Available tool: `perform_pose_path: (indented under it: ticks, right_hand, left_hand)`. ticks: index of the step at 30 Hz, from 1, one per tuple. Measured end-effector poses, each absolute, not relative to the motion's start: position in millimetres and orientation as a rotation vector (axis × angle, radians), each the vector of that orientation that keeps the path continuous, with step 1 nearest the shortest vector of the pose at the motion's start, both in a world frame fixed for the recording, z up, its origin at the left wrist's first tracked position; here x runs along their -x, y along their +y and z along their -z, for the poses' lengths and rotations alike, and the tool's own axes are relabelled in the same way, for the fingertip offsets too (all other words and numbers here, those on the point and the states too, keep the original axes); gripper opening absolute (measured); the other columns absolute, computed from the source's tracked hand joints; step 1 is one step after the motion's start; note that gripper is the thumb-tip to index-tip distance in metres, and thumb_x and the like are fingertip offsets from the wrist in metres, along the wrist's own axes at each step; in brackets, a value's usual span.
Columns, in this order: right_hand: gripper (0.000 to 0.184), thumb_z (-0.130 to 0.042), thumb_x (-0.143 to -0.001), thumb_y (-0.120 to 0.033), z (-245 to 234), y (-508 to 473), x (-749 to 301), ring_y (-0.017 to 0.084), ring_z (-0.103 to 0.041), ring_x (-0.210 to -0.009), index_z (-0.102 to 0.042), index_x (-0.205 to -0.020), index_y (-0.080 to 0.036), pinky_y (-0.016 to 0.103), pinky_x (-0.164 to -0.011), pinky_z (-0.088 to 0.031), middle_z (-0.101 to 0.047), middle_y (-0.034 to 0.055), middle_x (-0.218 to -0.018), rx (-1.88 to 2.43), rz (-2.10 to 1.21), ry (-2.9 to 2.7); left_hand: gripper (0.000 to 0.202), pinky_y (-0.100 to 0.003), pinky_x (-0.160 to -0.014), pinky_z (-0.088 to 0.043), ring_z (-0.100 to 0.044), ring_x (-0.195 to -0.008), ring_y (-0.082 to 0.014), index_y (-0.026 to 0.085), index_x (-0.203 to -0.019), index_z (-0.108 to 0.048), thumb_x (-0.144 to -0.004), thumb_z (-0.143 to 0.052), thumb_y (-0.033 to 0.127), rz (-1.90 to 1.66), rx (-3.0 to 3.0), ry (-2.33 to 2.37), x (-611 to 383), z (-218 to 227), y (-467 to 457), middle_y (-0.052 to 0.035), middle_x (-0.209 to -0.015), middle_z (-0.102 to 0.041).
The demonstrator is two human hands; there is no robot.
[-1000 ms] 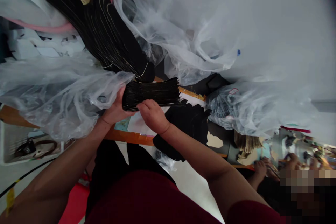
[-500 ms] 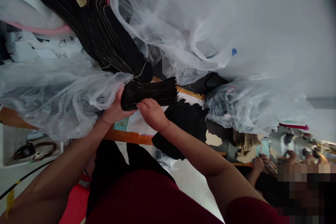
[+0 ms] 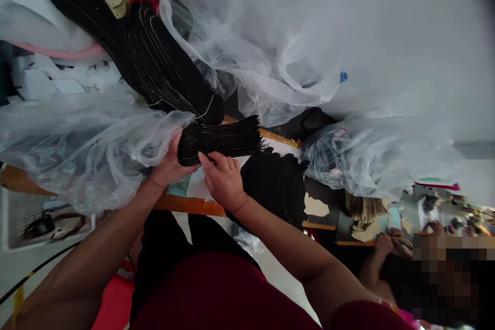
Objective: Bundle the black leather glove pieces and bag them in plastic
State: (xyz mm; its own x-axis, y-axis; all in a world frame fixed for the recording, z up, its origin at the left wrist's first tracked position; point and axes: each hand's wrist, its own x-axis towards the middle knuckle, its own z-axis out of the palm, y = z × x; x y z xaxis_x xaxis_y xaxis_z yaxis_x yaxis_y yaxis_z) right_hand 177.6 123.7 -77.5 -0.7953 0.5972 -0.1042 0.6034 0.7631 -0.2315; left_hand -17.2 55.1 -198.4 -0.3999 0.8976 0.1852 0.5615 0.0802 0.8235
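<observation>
My left hand [image 3: 170, 159] grips the left end of a thick stack of thin black pieces [image 3: 220, 136], which look like cut leather or fabric. The pieces stand on edge, and their right ends fan out unevenly. At the stack's near edge is my right hand [image 3: 225, 180], thumb and fingers curled in against it. Just right of that hand lies a pile of flat black pieces [image 3: 274, 180] with wavy edges, partly hidden by my forearm. Behind the stack, long black strips [image 3: 154, 62] lie bundled with pale ties.
Clear plastic bags [image 3: 88, 139] crowd the left; another filled bag [image 3: 340, 154] sits at right. A tan piece [image 3: 118, 1] rests on the strips. Lower left is a white basket [image 3: 11, 216] with a dark strap. Farther right, a co-worker's hand [image 3: 384, 243] is beside brown pieces [image 3: 363, 206].
My right hand has shifted slightly down along the near edge of the stack, with its thumb now more visible. My left hand keeps its grip, and the stack has barely moved.
</observation>
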Motion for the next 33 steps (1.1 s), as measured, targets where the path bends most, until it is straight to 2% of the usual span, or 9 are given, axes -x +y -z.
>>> perform_pose_path:
  ticks: [6,10,13,18,21,23,26,28,33]
  right_hand:
    - [0.058,-0.056,-0.105,-0.027,67.5,107.9,-177.1,0.022,-0.066,-0.102,-0.057,-0.163,-0.021,0.034,-0.089,-0.061,-0.066,0.0131,-0.124,-1.267,1.102,2.717]
    - [0.053,-0.056,-0.102,-0.024,91.9,97.2,-163.4,0.013,-0.057,-0.07,-0.061,-0.154,-0.023,0.025,-0.068,-0.057,-0.066,0.0009,-0.092,-1.489,1.957,2.256]
    - [0.048,-0.056,-0.101,-0.025,101.2,100.2,-160.6,0.011,-0.054,-0.064,-0.065,-0.148,-0.024,0.023,-0.064,-0.055,-0.064,-0.0028,-0.085,-1.514,2.136,2.121]
    - [0.05,-0.058,-0.106,-0.028,84.4,110.2,-181.2,0.022,-0.071,-0.111,-0.061,-0.155,-0.017,0.039,-0.106,-0.059,-0.073,0.0145,-0.132,-1.336,1.295,2.828]
    - [0.067,-0.068,-0.105,-0.036,76.0,124.7,-187.4,0.031,-0.049,-0.155,-0.051,-0.165,-0.014,0.05,-0.132,-0.039,-0.053,0.022,-0.166,-1.029,0.646,3.046]
    - [0.082,-0.075,-0.101,-0.042,74.6,143.6,-182.2,0.035,-0.034,-0.166,-0.042,-0.171,-0.014,0.054,-0.137,-0.028,-0.04,0.0218,-0.176,-0.863,0.395,3.057]
    - [0.094,-0.08,-0.098,-0.041,74.2,179.4,-166.3,0.038,-0.027,-0.169,-0.032,-0.174,-0.014,0.062,-0.138,-0.02,-0.032,0.0222,-0.18,-0.737,0.221,3.025]
    - [0.097,-0.084,-0.095,-0.037,74.0,199.8,-156.7,0.04,-0.036,-0.163,-0.032,-0.174,-0.013,0.066,-0.136,-0.02,-0.041,0.0242,-0.175,-0.679,0.177,2.976]
    - [0.09,-0.091,-0.087,-0.04,74.4,219.0,-147.5,0.039,-0.058,-0.131,-0.05,-0.159,-0.006,0.06,-0.126,-0.036,-0.064,0.024,-0.145,-0.598,0.144,2.889]
  left_hand:
    - [0.116,-0.061,-0.118,-0.052,-0.061,-0.141,-0.0417,0.02,-0.162,-0.033,-0.072,-0.09,0.066,-1.287,-1.501,2.025,16.1,203.1,54.2,-0.021,-0.151,-0.058]
    - [0.116,-0.061,-0.119,-0.051,-0.059,-0.144,-0.042,0.019,-0.164,-0.032,-0.076,-0.089,0.067,-1.373,-1.653,2.012,18.8,209.4,53.5,-0.0227,-0.153,-0.056]
    - [0.116,-0.061,-0.116,-0.053,-0.063,-0.137,-0.0412,0.019,-0.162,-0.034,-0.073,-0.09,0.068,-1.34,-1.638,2.06,18.5,210.4,54.0,-0.0207,-0.145,-0.06]
    - [0.113,-0.064,-0.116,-0.051,-0.063,-0.135,-0.0421,0.022,-0.157,-0.039,-0.069,-0.088,0.074,-1.372,-1.497,2.116,14.4,209.5,54.3,-0.0186,-0.14,-0.061]
    - [0.112,-0.066,-0.116,-0.05,-0.064,-0.132,-0.0431,0.021,-0.155,-0.041,-0.068,-0.09,0.07,-1.347,-1.487,2.114,14.2,207.1,54.4,-0.019,-0.135,-0.064]
    - [0.112,-0.067,-0.116,-0.05,-0.065,-0.13,-0.0439,0.02,-0.155,-0.041,-0.067,-0.092,0.067,-1.291,-1.474,2.125,15.2,203.0,54.7,-0.0191,-0.133,-0.066]
    - [0.104,-0.067,-0.115,-0.052,-0.067,-0.129,-0.0443,0.024,-0.153,-0.044,-0.07,-0.091,0.064,-1.208,-1.496,2.138,16.8,196.3,54.5,-0.0168,-0.132,-0.067]
    - [0.1,-0.066,-0.114,-0.053,-0.068,-0.127,-0.0446,0.024,-0.153,-0.046,-0.072,-0.09,0.063,-1.166,-1.526,2.16,17.2,194.7,53.6,-0.0151,-0.13,-0.069]
    - [0.103,-0.063,-0.112,-0.055,-0.07,-0.125,-0.0445,0.017,-0.154,-0.046,-0.072,-0.09,0.063,-1.128,-1.552,2.23,16.8,198.4,54.4,-0.0168,-0.129,-0.07]
